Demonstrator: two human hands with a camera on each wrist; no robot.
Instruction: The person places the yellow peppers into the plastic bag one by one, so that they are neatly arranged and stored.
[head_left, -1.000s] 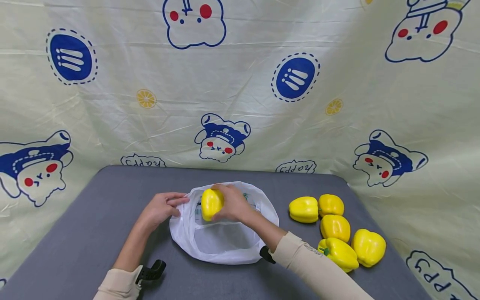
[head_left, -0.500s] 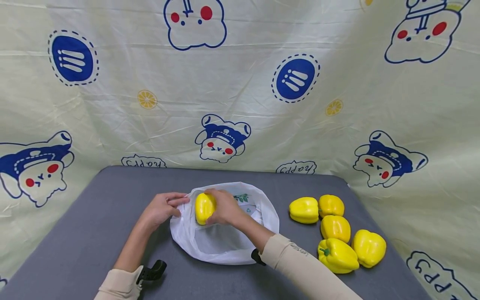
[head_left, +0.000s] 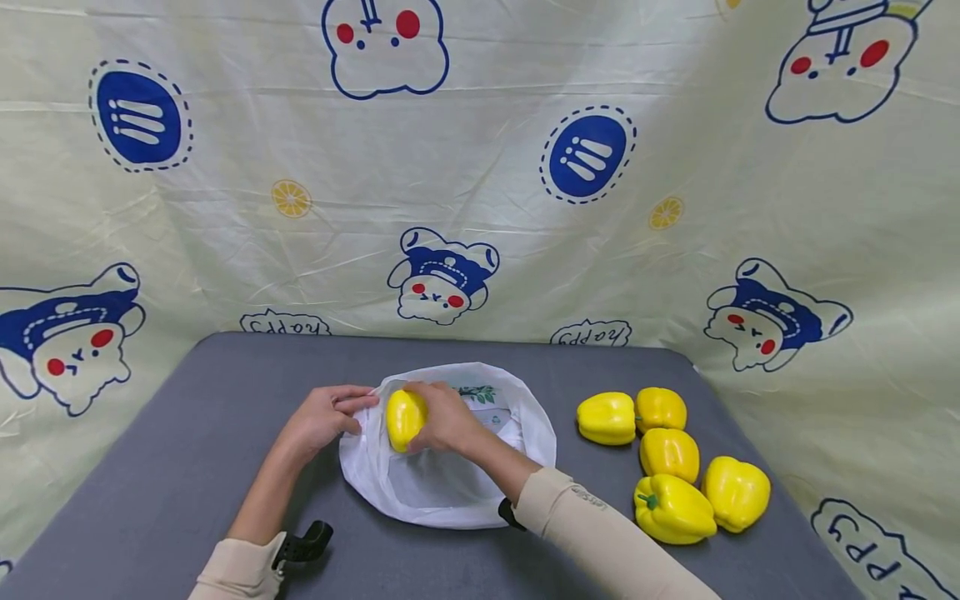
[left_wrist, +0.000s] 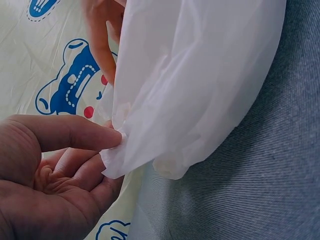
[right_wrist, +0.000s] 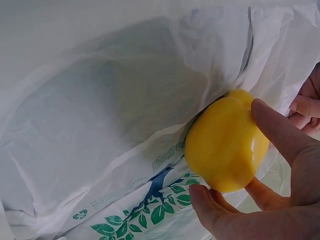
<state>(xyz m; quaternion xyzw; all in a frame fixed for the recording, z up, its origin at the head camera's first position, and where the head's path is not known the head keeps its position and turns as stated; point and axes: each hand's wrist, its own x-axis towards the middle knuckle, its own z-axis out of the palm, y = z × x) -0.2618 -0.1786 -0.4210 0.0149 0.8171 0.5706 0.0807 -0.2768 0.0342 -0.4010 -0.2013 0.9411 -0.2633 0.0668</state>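
The backdrop (head_left: 525,258) reads "happy" (head_left: 592,334); the white bag (head_left: 442,512) bears a recycling sign (right_wrist: 80,214).

I log one bag (head_left: 441,515) on the table (head_left: 187,467), one pepper (head_left: 406,420) inside its opening, five peppers (head_left: 669,454) right, curtain (head_left: 525,267) behind.

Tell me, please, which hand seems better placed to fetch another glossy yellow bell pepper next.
Probably the right hand: it is nearer the five loose yellow bell peppers and could release its held pepper, while the left hand pinches the thin white plastic bag.
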